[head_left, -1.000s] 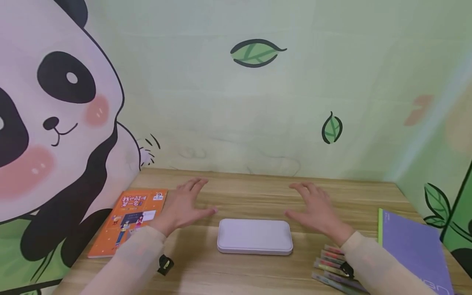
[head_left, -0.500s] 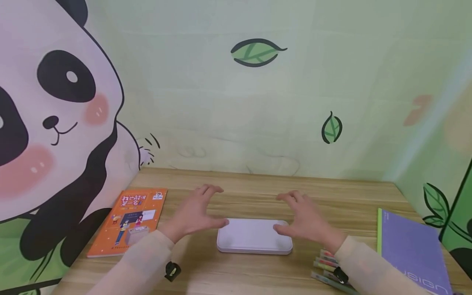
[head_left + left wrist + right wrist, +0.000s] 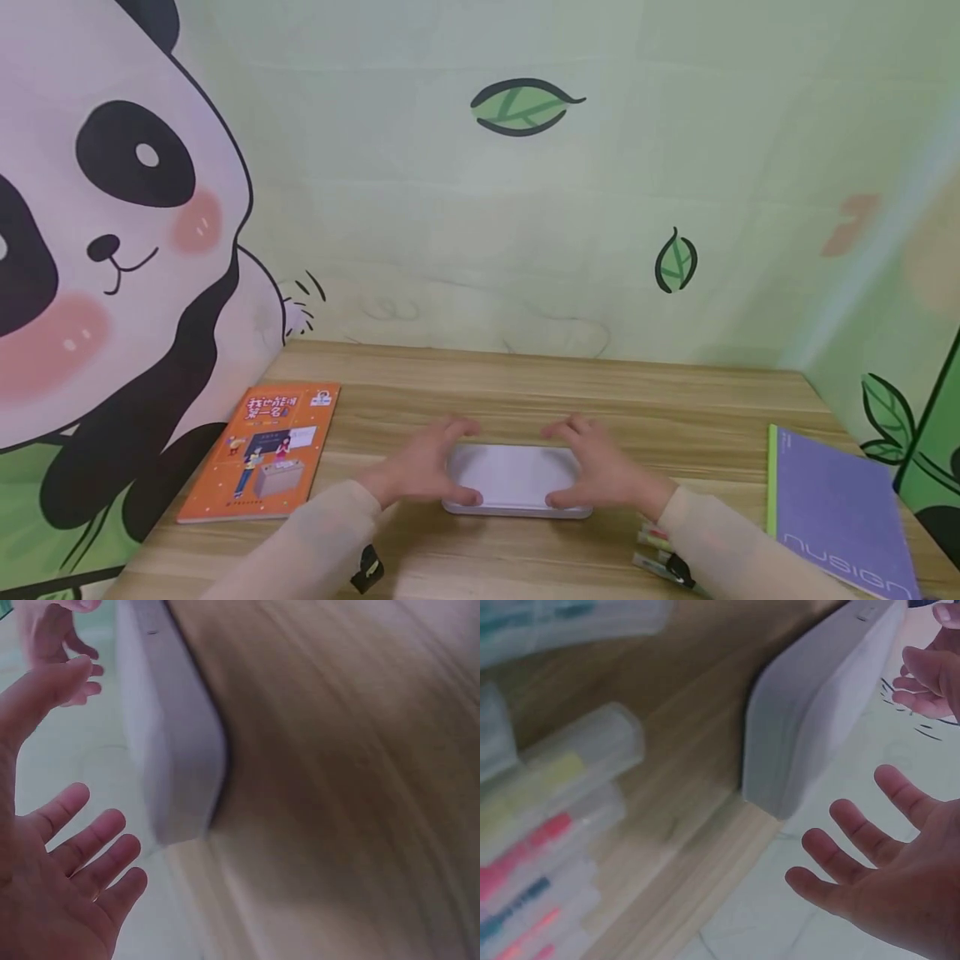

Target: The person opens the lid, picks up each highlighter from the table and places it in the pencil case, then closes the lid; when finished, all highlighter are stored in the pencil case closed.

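Observation:
A white pencil case [image 3: 513,475] with rounded corners lies flat on the wooden table. At its left end is my left hand [image 3: 427,467], fingers spread and thumb over the front corner in the head view. My right hand [image 3: 611,467] mirrors it at the right end. In the left wrist view, a gap shows between the left hand [image 3: 60,877] and the case's side [image 3: 180,742]. The right wrist view likewise has the right hand [image 3: 900,877] apart from the case [image 3: 802,720], its fingers spread. Neither hand holds anything.
Several markers [image 3: 577,761] in clear barrels lie to the right, partly under the right sleeve [image 3: 720,533]. An orange book [image 3: 262,458] is at the left, a purple notebook [image 3: 840,508] at the right. A panda-printed wall [image 3: 480,250] stands behind the table.
Both hands have come inward and down toward me, from behind and beside the pencil case to its two ends. The case has stayed in place.

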The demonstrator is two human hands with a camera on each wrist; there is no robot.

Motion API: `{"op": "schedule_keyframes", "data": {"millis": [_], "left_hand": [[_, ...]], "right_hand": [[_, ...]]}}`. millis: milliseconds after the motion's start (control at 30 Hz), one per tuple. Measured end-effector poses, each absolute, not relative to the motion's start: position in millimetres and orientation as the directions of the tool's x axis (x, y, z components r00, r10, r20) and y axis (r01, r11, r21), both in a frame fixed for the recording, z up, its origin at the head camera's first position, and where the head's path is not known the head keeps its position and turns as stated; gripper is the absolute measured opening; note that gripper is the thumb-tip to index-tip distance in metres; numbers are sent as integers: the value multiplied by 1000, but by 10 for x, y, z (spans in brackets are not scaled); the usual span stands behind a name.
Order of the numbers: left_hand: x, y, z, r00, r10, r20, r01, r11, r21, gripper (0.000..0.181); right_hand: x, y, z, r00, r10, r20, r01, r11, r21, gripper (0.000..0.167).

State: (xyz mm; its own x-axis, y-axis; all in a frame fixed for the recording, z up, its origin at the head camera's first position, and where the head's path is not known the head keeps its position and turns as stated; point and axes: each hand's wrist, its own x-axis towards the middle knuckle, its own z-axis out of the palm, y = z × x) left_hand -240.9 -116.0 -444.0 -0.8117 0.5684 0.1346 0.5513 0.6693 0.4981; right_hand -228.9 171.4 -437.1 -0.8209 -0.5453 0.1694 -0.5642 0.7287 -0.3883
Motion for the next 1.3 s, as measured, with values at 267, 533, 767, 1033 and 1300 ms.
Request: {"op": "schedule_keyframes", "data": {"millis": [267, 533, 767, 1033, 1300], "left_hand": [[-2421, -1159, -4592, -800, 596, 73, 560, 696, 450, 88], [-2438, -1173, -4666, -782, 619, 78, 583, 680, 444, 91], [-2461, -1179, -4764, -788, 611, 70, 569, 680, 462, 93], [-2447, -1185, -4793, -803, 592, 64, 541, 680, 494, 95], [-2462, -1241, -4853, -811, 578, 89, 500, 607, 617, 99]], "right_hand": [[-2296, 1695, -4454, -785, -611, 101, -606, 724, -330, 72], [-2323, 1685, -4435, -747, -659, 85, -652, 702, -287, 76], [-2377, 1710, -4420, -735, -676, 63, -663, 694, -281, 76], [-2446, 1764, -4370, -729, -685, 6, -639, 677, -366, 71], [-2568, 1896, -4315, -701, -711, -54, -589, 620, -519, 62]]}}
